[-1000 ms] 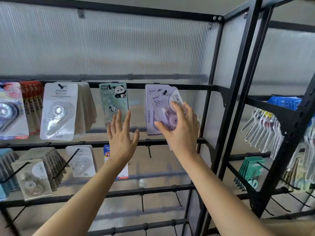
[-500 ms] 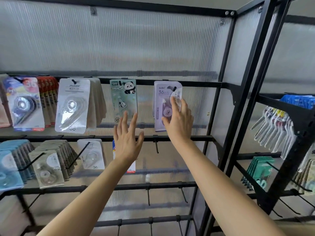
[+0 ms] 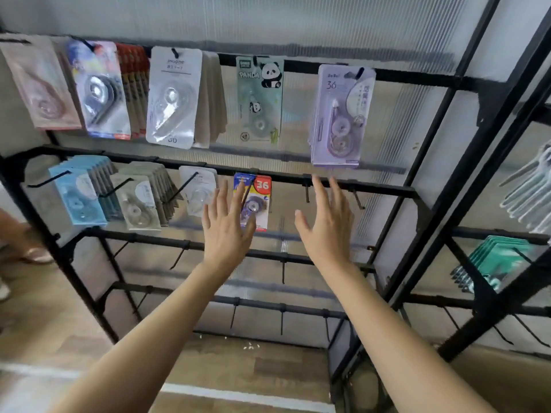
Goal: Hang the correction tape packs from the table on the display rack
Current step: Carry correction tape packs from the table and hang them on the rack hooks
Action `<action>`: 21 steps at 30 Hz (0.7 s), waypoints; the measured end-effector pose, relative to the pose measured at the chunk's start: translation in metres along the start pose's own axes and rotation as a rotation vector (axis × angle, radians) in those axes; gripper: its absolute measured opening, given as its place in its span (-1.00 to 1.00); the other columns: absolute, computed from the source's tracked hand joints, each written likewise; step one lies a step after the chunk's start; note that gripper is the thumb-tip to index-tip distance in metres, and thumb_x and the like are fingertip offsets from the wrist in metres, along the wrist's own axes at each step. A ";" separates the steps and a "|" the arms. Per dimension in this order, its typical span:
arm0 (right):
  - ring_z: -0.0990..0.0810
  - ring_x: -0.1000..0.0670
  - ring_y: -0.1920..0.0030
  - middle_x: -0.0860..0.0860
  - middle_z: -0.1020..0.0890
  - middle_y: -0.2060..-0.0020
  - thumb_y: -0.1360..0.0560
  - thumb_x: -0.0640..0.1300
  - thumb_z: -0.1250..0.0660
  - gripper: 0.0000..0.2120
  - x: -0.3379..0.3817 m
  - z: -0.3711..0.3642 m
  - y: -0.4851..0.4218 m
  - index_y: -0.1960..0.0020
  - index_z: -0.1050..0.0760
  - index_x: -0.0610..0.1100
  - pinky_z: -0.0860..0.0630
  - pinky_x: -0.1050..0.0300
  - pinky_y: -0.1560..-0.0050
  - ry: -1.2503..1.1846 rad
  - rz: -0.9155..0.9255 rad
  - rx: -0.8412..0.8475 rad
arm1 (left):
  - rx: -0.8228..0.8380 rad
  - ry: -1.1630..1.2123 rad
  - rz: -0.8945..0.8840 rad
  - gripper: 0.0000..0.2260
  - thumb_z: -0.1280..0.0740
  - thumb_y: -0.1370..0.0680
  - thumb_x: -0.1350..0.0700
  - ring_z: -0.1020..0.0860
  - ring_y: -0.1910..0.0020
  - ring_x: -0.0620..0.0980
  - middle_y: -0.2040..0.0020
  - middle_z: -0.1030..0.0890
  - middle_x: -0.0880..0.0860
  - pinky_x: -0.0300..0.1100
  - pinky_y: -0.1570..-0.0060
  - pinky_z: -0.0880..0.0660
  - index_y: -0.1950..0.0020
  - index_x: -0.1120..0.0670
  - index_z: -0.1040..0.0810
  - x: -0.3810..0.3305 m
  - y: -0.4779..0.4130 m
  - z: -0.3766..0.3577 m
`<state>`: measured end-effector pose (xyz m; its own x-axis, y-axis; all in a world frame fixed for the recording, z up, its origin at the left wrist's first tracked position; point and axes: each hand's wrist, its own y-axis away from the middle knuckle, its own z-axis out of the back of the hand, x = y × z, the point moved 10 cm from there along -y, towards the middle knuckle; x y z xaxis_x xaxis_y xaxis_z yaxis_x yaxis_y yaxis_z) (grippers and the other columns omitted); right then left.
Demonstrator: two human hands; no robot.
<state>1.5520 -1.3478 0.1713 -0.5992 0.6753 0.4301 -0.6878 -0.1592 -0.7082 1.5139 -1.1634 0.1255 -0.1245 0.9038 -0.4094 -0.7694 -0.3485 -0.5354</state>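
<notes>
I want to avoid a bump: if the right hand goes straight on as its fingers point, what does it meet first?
Probably the black crossbar just above the right hand, then the hanging purple packs; depth is unclear.

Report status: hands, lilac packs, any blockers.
Left hand open, empty. Right hand open, empty, below the lilac packs. Packs hang on top-row hook. Nothing in the way.

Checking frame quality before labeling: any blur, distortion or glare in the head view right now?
Head view: wide-angle bending bows the black rack frame at the right edge; motion smear softens the pink pack at top left and the floor at the bottom; diffuse backlight through the ribbed panel, with no hard shadows; mild sheen on the clear-blister pack; the purple packs and both open hands, left and right, stay legible.
</notes>
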 end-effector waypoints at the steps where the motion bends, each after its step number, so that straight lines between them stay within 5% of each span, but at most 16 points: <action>1: -0.39 -0.34 -0.33 -0.32 -0.39 -0.35 -0.43 -0.07 -0.30 -0.44 0.001 -0.005 0.010 -0.41 -0.38 -0.20 -0.35 -0.24 -0.24 -0.017 -0.010 0.025 | 0.020 -0.010 0.017 -0.39 0.02 -0.51 -0.16 -0.09 -0.51 0.19 -0.56 -0.07 0.15 0.15 -0.42 -0.04 -0.55 0.00 -0.12 0.007 0.010 -0.002; 11: -0.36 -0.31 -0.36 -0.28 -0.40 -0.35 -0.46 -0.13 -0.32 -0.50 0.027 -0.035 0.124 -0.38 -0.40 -0.20 -0.32 -0.25 -0.28 -0.033 -0.093 0.230 | 0.197 -0.027 0.097 -0.37 0.02 -0.48 -0.16 -0.15 -0.47 0.25 -0.52 -0.16 0.21 0.13 -0.42 -0.04 -0.51 0.08 -0.22 0.070 0.122 0.000; 16: -0.37 -0.28 -0.36 -0.27 -0.43 -0.34 -0.45 -0.08 -0.25 -0.50 0.058 -0.044 0.194 -0.37 -0.41 -0.20 -0.31 -0.24 -0.28 -0.054 -0.148 0.348 | 0.269 -0.023 0.197 -0.46 -0.23 -0.58 0.06 -0.05 -0.51 0.18 -0.55 -0.07 0.17 0.08 -0.45 0.03 -0.53 0.04 -0.16 0.109 0.194 0.026; 21: -0.35 -0.27 -0.37 -0.26 -0.40 -0.36 -0.49 -0.17 -0.34 -0.53 0.104 -0.058 0.253 -0.38 -0.40 -0.19 -0.28 -0.21 -0.30 -0.071 -0.133 0.458 | 0.295 -0.057 0.329 -0.45 -0.27 -0.57 0.08 -0.08 -0.50 0.17 -0.55 -0.08 0.15 0.06 -0.46 0.00 -0.53 0.02 -0.16 0.161 0.266 0.063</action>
<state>1.3398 -1.2763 0.0046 -0.5092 0.6629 0.5489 -0.8606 -0.3861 -0.3321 1.2500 -1.0951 -0.0366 -0.4210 0.7717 -0.4766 -0.8276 -0.5419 -0.1465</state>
